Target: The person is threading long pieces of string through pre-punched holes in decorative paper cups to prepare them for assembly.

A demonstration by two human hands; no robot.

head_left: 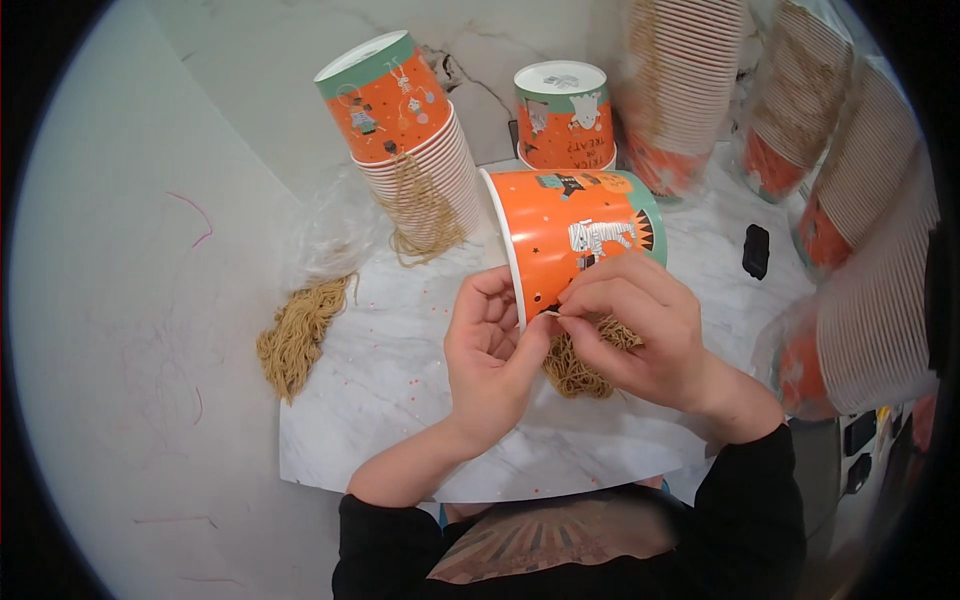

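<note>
An orange and green paper tub with cartoon figures lies on its side in front of me, its white rim to the left. My left hand grips that rim, fingers at the tub's mouth and thumb outside near a small dark spot. At the same spot, my right hand pinches the end of a tan cord between thumb and forefinger. Below the tub, partly covered by my right hand, is a bunch of tan cords. The inside of the tub is hidden from view.
At the back left stands a leaning stack of nested tubs with cords hanging from it. Another upturned tub is behind mine. A cord bundle lies left; bagged tub stacks line the right, near a small black object.
</note>
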